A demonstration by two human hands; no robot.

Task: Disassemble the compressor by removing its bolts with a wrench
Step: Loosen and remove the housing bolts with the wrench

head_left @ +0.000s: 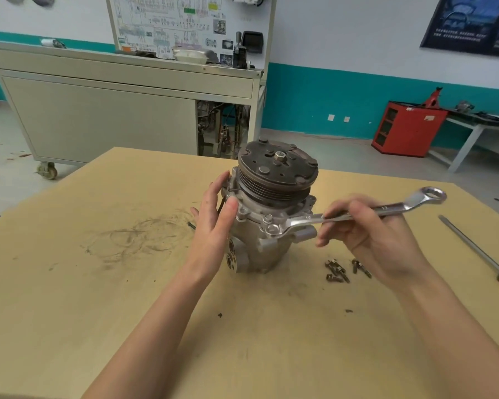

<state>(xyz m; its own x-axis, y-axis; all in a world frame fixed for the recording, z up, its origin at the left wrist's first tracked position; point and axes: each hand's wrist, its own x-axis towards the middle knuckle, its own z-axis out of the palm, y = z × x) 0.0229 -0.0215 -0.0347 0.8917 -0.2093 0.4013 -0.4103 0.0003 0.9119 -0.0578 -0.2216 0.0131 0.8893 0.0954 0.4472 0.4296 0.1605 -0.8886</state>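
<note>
A grey metal compressor (pixel 271 208) stands upright on the wooden table (pixel 127 283), its dark ribbed pulley on top. My left hand (pixel 213 214) presses against its left side with straight fingers. My right hand (pixel 366 231) pinches the shaft of a shiny ring wrench (pixel 357 213). The wrench's near ring end sits over a bolt (pixel 272 229) on the compressor's front flange. Its other ring end points up and to the right. A second bolt head (pixel 268 217) shows on the flange just behind.
Several loose bolts (pixel 343 270) lie on the table right of the compressor. A long screwdriver (pixel 478 254) with an orange handle lies at the right edge. Dark smudges mark the table's left half. A wheeled cabinet and a red tool cart stand on the floor beyond.
</note>
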